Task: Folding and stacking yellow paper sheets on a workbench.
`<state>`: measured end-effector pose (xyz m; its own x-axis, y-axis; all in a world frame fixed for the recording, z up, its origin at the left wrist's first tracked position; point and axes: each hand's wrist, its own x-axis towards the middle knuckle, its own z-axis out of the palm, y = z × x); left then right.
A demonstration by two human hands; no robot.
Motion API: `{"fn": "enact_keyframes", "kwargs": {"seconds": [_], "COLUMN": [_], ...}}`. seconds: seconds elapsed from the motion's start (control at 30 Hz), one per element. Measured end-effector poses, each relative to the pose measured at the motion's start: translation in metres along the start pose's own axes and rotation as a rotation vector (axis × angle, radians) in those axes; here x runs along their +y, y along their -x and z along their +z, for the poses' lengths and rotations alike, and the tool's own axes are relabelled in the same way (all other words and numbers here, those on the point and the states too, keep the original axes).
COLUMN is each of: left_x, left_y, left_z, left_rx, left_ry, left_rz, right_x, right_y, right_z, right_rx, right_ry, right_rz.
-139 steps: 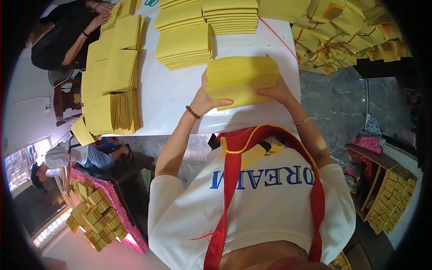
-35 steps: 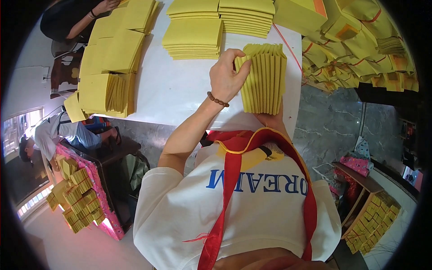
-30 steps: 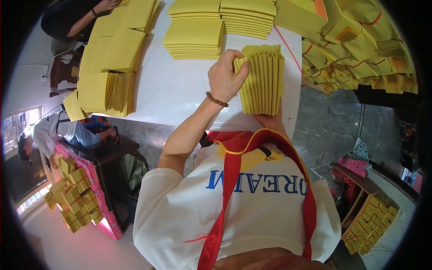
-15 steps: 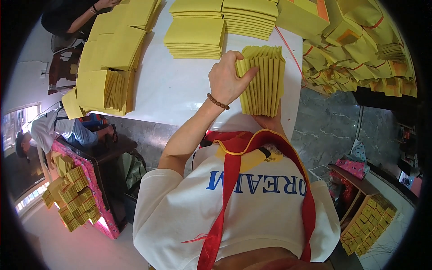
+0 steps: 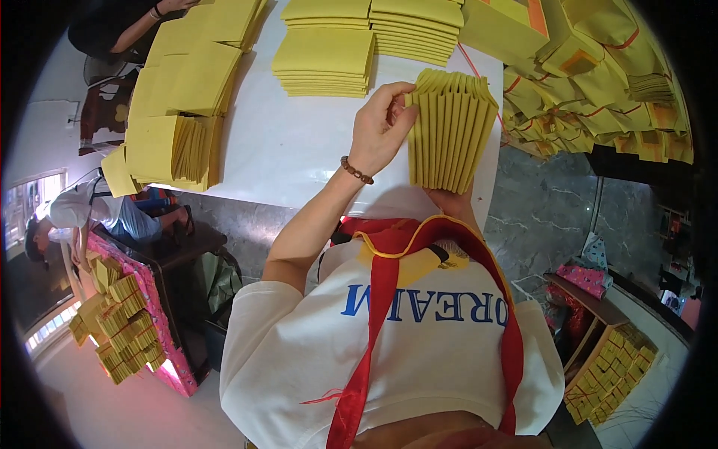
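Observation:
A bundle of folded yellow paper [image 5: 452, 138] stands near the right end of the white table, its folds upright and spread like a fan. My left hand [image 5: 383, 123], a beaded bracelet at its wrist, pinches the bundle's upper left edge between thumb and fingers. From below, my right hand [image 5: 451, 200] supports the bundle's near end; its fingers are mostly hidden behind the paper. Beyond my left hand lies a neat stack of folded yellow paper [image 5: 323, 63], with another stack [image 5: 415, 34] to its right.
Large piles of yellow paper [image 5: 196, 78] line the left of the white table [image 5: 292, 161]. Yellow bundles tied with red [image 5: 591, 112] crowd the right. A person [image 5: 82, 206] bends at the left, near a pink-covered table [image 5: 161, 329]. Another person's arm [image 5: 138, 31] shows at the upper left.
The bundle has shifted slightly right and its folds have spread wider at the top. My left hand has gone from gripping across its face to pinching its left edge.

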<state>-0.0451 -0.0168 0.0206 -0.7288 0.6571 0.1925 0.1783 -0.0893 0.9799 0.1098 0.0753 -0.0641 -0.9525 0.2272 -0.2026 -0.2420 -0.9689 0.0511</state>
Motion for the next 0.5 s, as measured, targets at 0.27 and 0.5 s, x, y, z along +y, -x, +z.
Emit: {"fn": "enact_keyframes", "kwargs": {"seconds": [0.27,0.5], "left_x": [0.012,-0.001], "left_y": [-0.005,-0.006], "left_z": [0.002,-0.004], "left_rx": [0.07,0.068], "left_ry": [-0.299,-0.192], "left_rz": [0.008,-0.006], "right_x": [-0.003,-0.004], "right_y": [-0.003,-0.004], "right_z": [-0.001,-0.011], "right_rx": [0.005,0.051], "right_ry": [0.063,0.069], "right_rz": [0.001,-0.027]}}
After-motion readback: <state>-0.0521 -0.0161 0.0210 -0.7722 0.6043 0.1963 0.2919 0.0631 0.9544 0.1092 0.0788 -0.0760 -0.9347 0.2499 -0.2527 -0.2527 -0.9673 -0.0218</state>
